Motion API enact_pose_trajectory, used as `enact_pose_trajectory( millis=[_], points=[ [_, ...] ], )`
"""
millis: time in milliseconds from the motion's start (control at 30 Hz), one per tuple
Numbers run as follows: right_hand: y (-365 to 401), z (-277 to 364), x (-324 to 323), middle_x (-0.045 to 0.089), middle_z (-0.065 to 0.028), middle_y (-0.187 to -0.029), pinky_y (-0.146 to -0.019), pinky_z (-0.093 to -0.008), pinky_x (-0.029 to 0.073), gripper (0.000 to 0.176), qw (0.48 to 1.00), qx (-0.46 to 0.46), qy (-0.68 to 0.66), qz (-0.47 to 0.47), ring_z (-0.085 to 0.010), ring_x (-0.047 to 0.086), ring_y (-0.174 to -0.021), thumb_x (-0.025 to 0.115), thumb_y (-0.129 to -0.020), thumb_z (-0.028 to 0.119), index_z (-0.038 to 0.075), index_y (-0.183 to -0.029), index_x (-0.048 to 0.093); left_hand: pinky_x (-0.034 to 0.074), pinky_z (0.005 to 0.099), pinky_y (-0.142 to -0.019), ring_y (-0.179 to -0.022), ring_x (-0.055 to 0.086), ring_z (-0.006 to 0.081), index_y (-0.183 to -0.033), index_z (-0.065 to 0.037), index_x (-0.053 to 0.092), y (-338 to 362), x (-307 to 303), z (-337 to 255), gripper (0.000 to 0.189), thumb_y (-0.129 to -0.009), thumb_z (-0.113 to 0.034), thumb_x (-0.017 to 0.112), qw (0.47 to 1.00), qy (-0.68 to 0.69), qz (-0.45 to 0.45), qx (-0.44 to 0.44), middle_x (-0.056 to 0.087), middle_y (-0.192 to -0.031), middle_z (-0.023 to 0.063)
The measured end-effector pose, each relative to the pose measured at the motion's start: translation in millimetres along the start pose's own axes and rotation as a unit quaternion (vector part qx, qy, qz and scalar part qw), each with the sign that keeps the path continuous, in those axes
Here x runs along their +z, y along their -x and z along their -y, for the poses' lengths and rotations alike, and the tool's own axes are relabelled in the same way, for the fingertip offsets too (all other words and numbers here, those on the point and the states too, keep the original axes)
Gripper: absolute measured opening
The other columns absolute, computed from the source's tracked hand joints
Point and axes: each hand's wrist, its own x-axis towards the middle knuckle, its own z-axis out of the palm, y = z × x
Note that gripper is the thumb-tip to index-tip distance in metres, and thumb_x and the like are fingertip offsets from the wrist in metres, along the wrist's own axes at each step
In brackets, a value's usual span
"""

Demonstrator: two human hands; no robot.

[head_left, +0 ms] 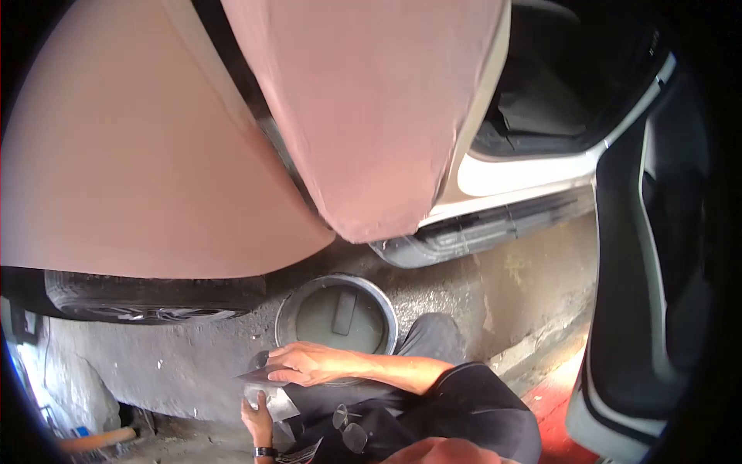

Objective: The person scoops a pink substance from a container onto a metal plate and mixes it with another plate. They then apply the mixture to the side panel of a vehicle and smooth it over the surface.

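1. Right hand comes in from the right, palm down. The fingers are curled and pinched on a thin dark flat piece that sticks out to the left of the knuckles. Can't tell if it's a blade or a sheet, it's too small.
2. Left hand, with a watch on the wrist, sits right below it. It's closed around a grey pad, thumb on top. The two hands are almost stacked, and the dark piece is just above the pad.
3. Just behind the right hand is a round tub of murky grey water with a dark block lying in it. The hand overlaps the tub's near rim.
4. All of this is low down at a knee in dark trousers. Glasses hang off the dark shirt.
5. The ground is rough, stained concrete, with a red painted strip off to the right.
6. A car fills the view above:
   - big pinkish-brown panels
   - a tyre under the left one
   - a white sill
   - an open door on the right
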Motion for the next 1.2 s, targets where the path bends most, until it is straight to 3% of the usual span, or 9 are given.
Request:
enact_pose_trajectory(
  millis=[167, 267, 400, 467, 533, 767, 833, 900, 1200],
  points=[
    [-14.1, 52.1, -34.3, 0.057, -0.0188, -0.090, -0.073, -0.0462, 0.046, 0.027, 0.999, -0.001, 0.022, 0.044, -0.0399, 0.058, -0.085, 0.054, -0.099, 0.022, -0.004, -0.101, 0.062, 0.050, 0.0475, -0.086, -0.103, 0.063, 0.0479, -0.109, 0.014, 0.062, 28.9, 4.3, 9.8, 0.061, -0.092, -0.045, 0.062, 0.982, -0.085, -0.168, 0.021, 0.063, -0.105, 0.0369],
    [-37.6, 98.4, -58.7, 0.059, -0.0185, -0.088, -0.072, -0.0462, 0.047, 0.026, 0.993, 0.015, 0.047, 0.104, -0.0392, 0.060, -0.084, 0.057, -0.097, 0.022, -0.002, -0.099, 0.064, 0.052, 0.0484, -0.082, -0.096, 0.065, 0.0462, -0.106, 0.006, 0.066, 46.0, -25.9, -43.8, 0.053, -0.092, -0.045, 0.061, 0.993, 0.107, -0.025, 0.052, 0.067, -0.095, 0.0319],
    [-54.0, 137.4, -74.6, 0.059, -0.0147, -0.083, -0.067, -0.0447, 0.048, 0.019, 0.980, 0.013, 0.153, 0.126, -0.0360, 0.061, -0.080, 0.060, -0.095, 0.020, 0.003, -0.098, 0.066, 0.050, 0.0505, -0.076, -0.087, 0.063, 0.0442, -0.090, -0.002, 0.068, 51.2, -25.3, -70.8, 0.047, -0.087, -0.049, 0.064, 0.987, 0.022, -0.109, 0.114, 0.067, -0.088, 0.0233],
    [-57.9, 148.9, -80.8, 0.059, -0.0136, -0.083, -0.065, -0.0442, 0.049, 0.017, 0.968, 0.029, 0.213, 0.133, -0.0353, 0.061, -0.077, 0.061, -0.094, 0.018, 0.003, -0.097, 0.067, 0.038, 0.0569, -0.098, -0.115, 0.051, 0.0395, -0.103, -0.005, 0.072, 53.3, -28.1, -82.5, 0.052, -0.086, -0.053, 0.064, 0.999, -0.020, -0.044, 0.017, 0.059, -0.124, 0.0189],
    [-46.9, 155.0, -84.6, 0.061, -0.0136, -0.086, -0.065, -0.0437, 0.051, 0.017, 0.957, 0.068, 0.244, 0.144, -0.0351, 0.064, -0.077, 0.062, -0.093, 0.018, 0.005, -0.103, 0.069, 0.032, 0.0601, -0.103, -0.128, 0.043, 0.0406, -0.113, -0.008, 0.072, 59.0, -26.5, -87.8, 0.056, -0.086, -0.056, 0.060, 0.999, -0.044, -0.009, 0.000, 0.051, -0.137, 0.0192],
    [-62.2, 260.3, -84.4, 0.066, -0.0158, -0.090, -0.072, -0.0449, 0.054, 0.026, 0.945, 0.124, 0.234, 0.189, -0.0374, 0.065, -0.082, 0.060, -0.095, 0.022, 0.007, -0.114, 0.069, 0.044, 0.0527, -0.099, -0.128, 0.048, 0.0397, -0.118, -0.004, 0.068, 96.8, -106.9, -151.5, 0.059, -0.091, -0.056, 0.057, 0.961, 0.003, 0.240, -0.138, 0.047, -0.144, 0.0208],
    [-76.7, 274.3, -82.0, 0.066, -0.0159, -0.091, -0.073, -0.0448, 0.054, 0.026, 0.945, 0.118, 0.223, 0.210, -0.0374, 0.066, -0.084, 0.060, -0.095, 0.022, 0.006, -0.114, 0.069, 0.048, 0.0531, -0.094, -0.123, 0.053, 0.0356, -0.122, -0.005, 0.065, 97.3, -137.7, -145.8, 0.054, -0.094, -0.050, 0.059, 0.921, 0.279, 0.210, -0.171, 0.053, -0.138, 0.0169],
    [-98.4, 284.0, -77.6, 0.066, -0.0165, -0.092, -0.073, -0.0452, 0.053, 0.026, 0.942, 0.102, 0.223, 0.227, -0.0380, 0.065, -0.085, 0.060, -0.095, 0.021, 0.005, -0.113, 0.069, 0.052, 0.0562, -0.089, -0.115, 0.058, 0.0289, -0.131, -0.005, 0.056, 105.6, -195.7, -169.5, 0.048, -0.097, -0.038, 0.063, 0.786, 0.516, 0.166, -0.298, 0.059, -0.127, 0.0100],
    [-198.2, 340.8, -53.8, 0.068, -0.0208, -0.097, -0.076, -0.0466, 0.053, 0.026, 0.936, 0.095, 0.258, 0.220, -0.0407, 0.065, -0.087, 0.062, -0.093, 0.020, 0.002, -0.110, 0.068, 0.056, 0.0570, -0.081, -0.102, 0.066, 0.0366, -0.132, 0.004, 0.050, 103.6, -237.3, -67.0, 0.057, -0.097, -0.041, 0.060, 0.720, 0.527, 0.004, -0.451, 0.058, -0.127, 0.0149]
  ],
)
